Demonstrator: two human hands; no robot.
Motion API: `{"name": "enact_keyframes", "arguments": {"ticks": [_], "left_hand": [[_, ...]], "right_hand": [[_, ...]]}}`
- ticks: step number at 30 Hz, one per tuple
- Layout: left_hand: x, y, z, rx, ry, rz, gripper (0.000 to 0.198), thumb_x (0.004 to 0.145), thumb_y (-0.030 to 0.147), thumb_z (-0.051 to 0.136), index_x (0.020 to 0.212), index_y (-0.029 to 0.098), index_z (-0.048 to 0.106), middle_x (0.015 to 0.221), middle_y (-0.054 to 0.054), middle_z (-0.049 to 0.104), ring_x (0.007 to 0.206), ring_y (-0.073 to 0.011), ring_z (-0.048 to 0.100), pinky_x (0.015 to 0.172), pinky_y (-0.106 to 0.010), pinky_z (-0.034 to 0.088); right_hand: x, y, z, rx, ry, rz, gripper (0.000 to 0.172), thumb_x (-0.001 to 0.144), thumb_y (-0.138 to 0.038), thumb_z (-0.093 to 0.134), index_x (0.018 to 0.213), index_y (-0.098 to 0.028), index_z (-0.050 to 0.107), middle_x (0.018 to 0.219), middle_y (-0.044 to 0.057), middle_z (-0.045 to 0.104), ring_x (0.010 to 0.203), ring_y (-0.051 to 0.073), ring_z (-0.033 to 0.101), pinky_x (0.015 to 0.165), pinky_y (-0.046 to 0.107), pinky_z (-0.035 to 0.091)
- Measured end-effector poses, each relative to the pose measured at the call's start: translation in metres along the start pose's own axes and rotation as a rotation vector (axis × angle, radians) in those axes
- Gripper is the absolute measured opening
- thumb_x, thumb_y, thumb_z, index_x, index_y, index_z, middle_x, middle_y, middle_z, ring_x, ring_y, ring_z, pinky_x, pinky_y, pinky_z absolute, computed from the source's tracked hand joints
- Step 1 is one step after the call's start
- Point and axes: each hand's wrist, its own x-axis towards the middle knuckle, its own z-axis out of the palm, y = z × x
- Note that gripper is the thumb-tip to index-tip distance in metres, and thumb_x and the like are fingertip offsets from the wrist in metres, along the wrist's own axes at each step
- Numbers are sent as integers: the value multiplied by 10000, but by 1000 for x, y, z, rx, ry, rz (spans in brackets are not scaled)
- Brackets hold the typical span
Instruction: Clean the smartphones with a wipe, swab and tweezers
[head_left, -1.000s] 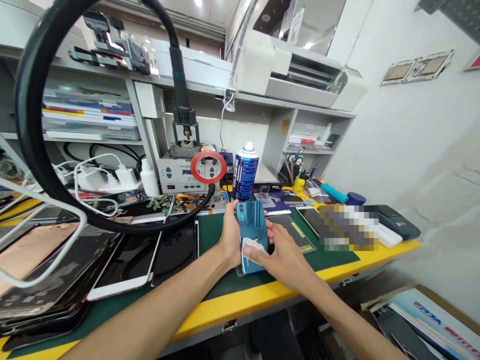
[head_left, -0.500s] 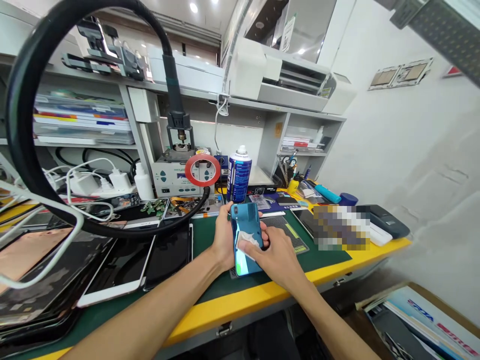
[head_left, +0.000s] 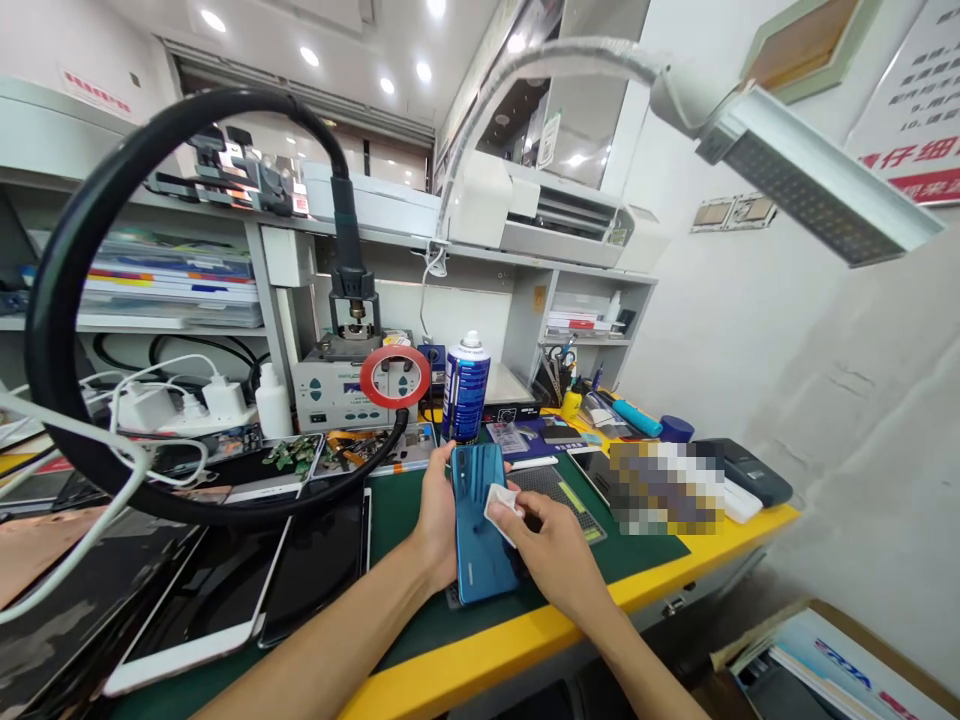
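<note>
The yellow-edged counter (head_left: 469, 660) bears a flat green mat (head_left: 637, 553) below the left hand (head_left: 436, 520) and right hand (head_left: 555, 555). Left of them lies a black-screened, white-framed tablet (head_left: 206, 590); beyond them stands a blue cylindrical spray can (head_left: 466, 392); right, a rounded black case (head_left: 742, 468).

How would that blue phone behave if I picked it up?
The phone is probably stiff: it looks flat and unbent in the left hand. Its shiny, reflective back may be slippery, and could crack if dropped, should it be glass.
</note>
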Motion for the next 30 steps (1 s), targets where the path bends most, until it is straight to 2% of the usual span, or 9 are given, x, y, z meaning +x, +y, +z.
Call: {"name": "enact_keyframes", "arguments": {"ticks": [4,7,9,12,16,19,21,24,30], "left_hand": [[-1,3,3,12,123,53,448,850,528,481,889,130,682,673,-79,696,605,-246,671,583,-329,530],[-2,7,1,-5,181,99,414,853,521,471,822,152,656,570,-44,642,484,-210,610,530,-312,507],[-2,9,-1,-5,207,123,408,861,522,453,786,162,630,539,-34,610,434,-193,568,506,-311,495],[-1,10,-4,-31,101,88,448,874,540,417,850,143,625,683,-91,662,550,-231,627,588,-367,526],[3,6,-7,-43,15,20,555,862,612,378,922,114,615,806,-142,668,658,-272,652,651,-411,532],[5,4,-8,-10,21,13,583,849,647,378,917,118,613,821,-143,665,656,-267,648,654,-406,533],[4,3,-8,-4,19,9,595,849,652,375,915,112,616,834,-147,665,664,-266,649,667,-403,535],[1,4,-5,-1,5,2,613,855,654,362,912,100,621,830,-150,661,656,-263,642,668,-397,535],[1,3,-5,16,52,-4,650,846,672,365,930,85,631,853,-155,669,673,-272,647,691,-412,541]], "right_hand": [[19,-4,-9,-10,-18,-39,499,915,-553,429,579,-184,394,561,-28,332,541,112,315,505,255,205],[33,-11,-17,-136,-3,-114,497,905,-494,473,536,-190,337,532,-29,319,524,112,286,505,263,189],[41,-18,-23,-238,-21,-187,485,897,-461,498,515,-194,363,504,-19,383,497,121,321,498,272,198],[57,-36,-39,-263,-13,-236,427,892,-435,515,543,-196,457,482,-1,494,440,135,438,477,269,274],[94,-70,-67,98,116,-161,299,869,-462,553,936,-179,621,538,2,607,412,176,580,415,261,421],[130,-94,-79,293,172,-240,258,824,-391,628,905,-147,622,648,44,662,496,171,630,462,269,510],[151,-105,-78,382,167,-274,215,812,-346,635,824,-132,614,736,78,681,603,172,648,521,276,551],[173,-109,-64,429,258,-326,232,805,-345,638,916,-146,591,780,70,695,668,171,643,545,272,542],[180,-96,-35,117,332,-424,281,886,-404,512,827,-153,622,784,55,692,715,170,611,635,276,459]]}}
